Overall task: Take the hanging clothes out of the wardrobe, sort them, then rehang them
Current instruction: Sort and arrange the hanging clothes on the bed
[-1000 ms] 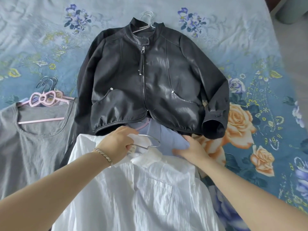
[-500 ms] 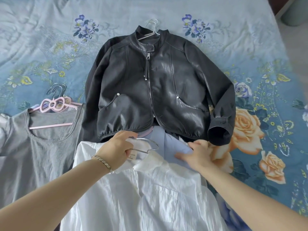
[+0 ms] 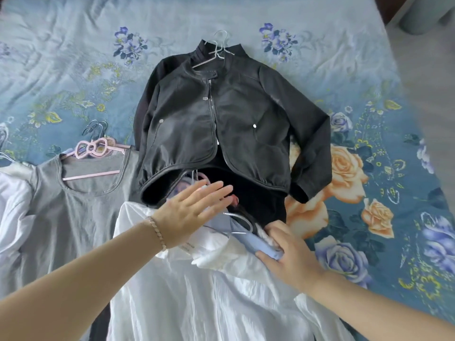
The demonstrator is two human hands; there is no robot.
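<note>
Blue floral bedspread [image 3: 73,70], daylit.

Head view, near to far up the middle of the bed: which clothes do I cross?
white shirt → light blue shirt → black jacket → white wire hanger at the jacket's collar

A grey-green container [image 3: 423,13] stands beyond the blue bedspread [image 3: 73,57] (floral, creased).

No text can be read here. Only a small label [image 3: 189,246] at the collar of the white shirt [image 3: 209,303] carries one line of tiny dark print, too small to read.
</note>
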